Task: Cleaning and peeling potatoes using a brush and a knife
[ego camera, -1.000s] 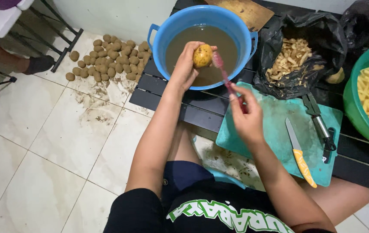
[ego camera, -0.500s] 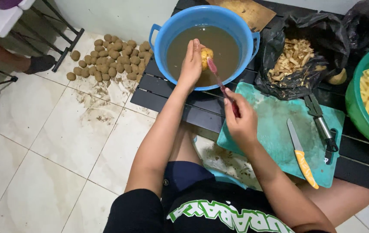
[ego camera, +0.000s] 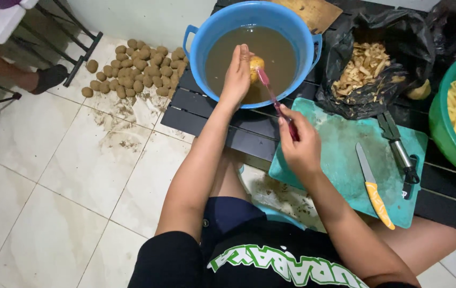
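Holding a small potato (ego camera: 256,65) over the blue tub (ego camera: 198,40) of brown water, the left hand (ego camera: 237,74) closes around it so drips fall back in. The right hand (ego camera: 301,143) grips a red-handled brush (ego camera: 274,100), its head apparently touching the potato, though contact is hard to confirm. A knife (ego camera: 372,185) and peeler (ego camera: 397,148) lie on the teal cutting board (ego camera: 340,154), within reach. Unwashed potatoes (ego camera: 134,69) sit heaped on the floor.

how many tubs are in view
2. A blue tub of brown water sits under the left hand; a green tub of cut potato strips sits at the right edge, partly cropped.
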